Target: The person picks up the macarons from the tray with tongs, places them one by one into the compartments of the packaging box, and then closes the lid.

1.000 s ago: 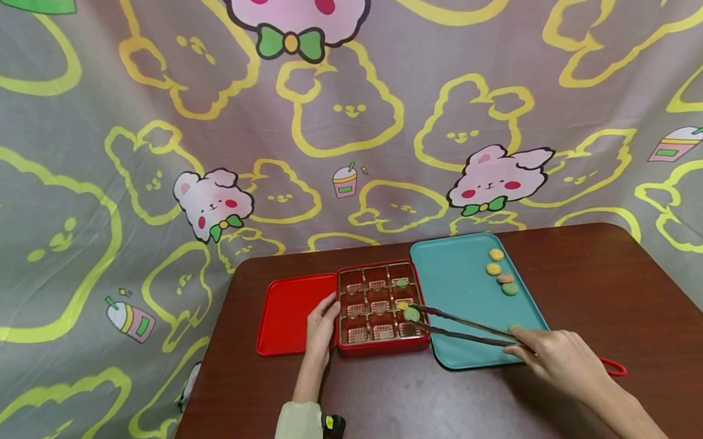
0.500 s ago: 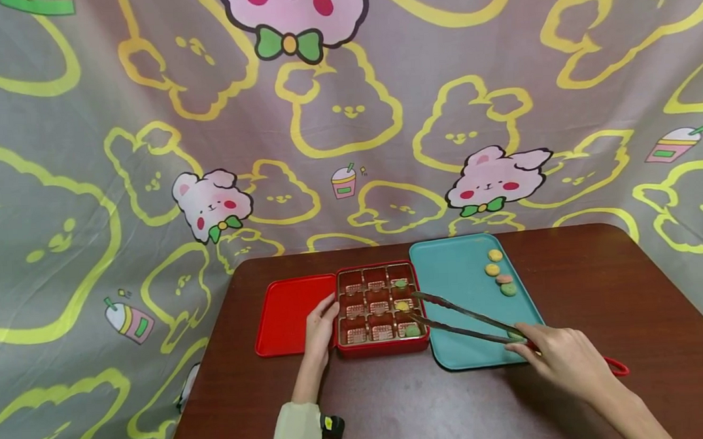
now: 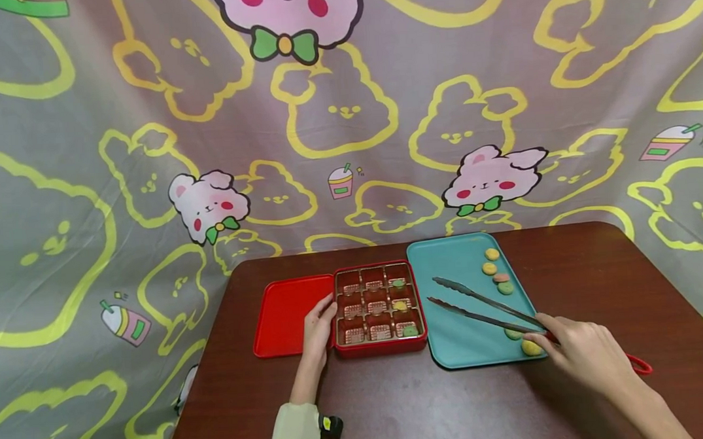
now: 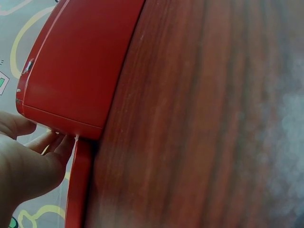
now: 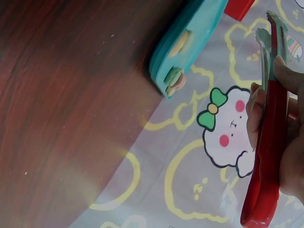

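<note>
My left hand [image 3: 316, 326] touches the left wall of a red box [image 3: 381, 349] with a clear divided insert; the left wrist view shows its fingertips [image 4: 56, 138] against the box's side. In the box's right column lie a green macaron [image 3: 398, 283], a yellow macaron [image 3: 399, 305] and another green macaron [image 3: 411, 331], one per compartment. Above the teal tray [image 3: 447, 254], my right hand [image 3: 587, 353] grips metal tongs [image 3: 479, 299] by their red handle [image 5: 268, 156]. The tongs' tips are spread apart with nothing between them.
Several macarons lie along the tray's right side, among them a yellow one [image 3: 492, 254], a pink one [image 3: 501, 278] and, by my right hand, a yellow one [image 3: 532, 348]. A red lid [image 3: 291, 317] lies left of the box. A patterned curtain [image 3: 303, 202] stands behind the table.
The tongs let go of a green macaron, which now lies in the box's front right compartment. My right hand has drawn the spread tongs rightward over the tray. The left hand stays put.
</note>
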The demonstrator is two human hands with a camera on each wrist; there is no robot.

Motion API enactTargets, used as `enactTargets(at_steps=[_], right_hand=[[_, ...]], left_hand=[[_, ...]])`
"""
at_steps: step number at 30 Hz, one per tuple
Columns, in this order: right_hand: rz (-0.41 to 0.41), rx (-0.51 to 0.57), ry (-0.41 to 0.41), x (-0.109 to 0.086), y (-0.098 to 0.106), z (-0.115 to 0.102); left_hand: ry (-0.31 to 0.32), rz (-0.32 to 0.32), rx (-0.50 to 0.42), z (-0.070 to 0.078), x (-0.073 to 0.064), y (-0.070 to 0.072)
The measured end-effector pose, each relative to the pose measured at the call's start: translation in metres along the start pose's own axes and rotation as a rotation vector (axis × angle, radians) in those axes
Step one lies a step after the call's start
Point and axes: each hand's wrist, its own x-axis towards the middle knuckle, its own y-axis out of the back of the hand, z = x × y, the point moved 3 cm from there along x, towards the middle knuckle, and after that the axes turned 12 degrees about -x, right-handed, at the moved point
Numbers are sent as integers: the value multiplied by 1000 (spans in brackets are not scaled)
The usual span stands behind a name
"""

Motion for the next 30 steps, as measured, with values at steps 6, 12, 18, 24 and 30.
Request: enactTargets(at_steps=[6,12,18,24,30], right_hand=[[-19,-20,-35,-5,2,7],[-36,-32,-73,-8,4,14],[-37,-62,-101,-9,4,20],[-87,-83,-146,-8,2,26],[-130,-101,-197,-4,-1,33]], left_hand=[[10,2,-16,-2,0,0],[8,-8,-13,-1,0,0],[7,-8,1,-1,0,1],[7,-2,11,-2,1,2],[-5,-11,6,-2,1,1]])
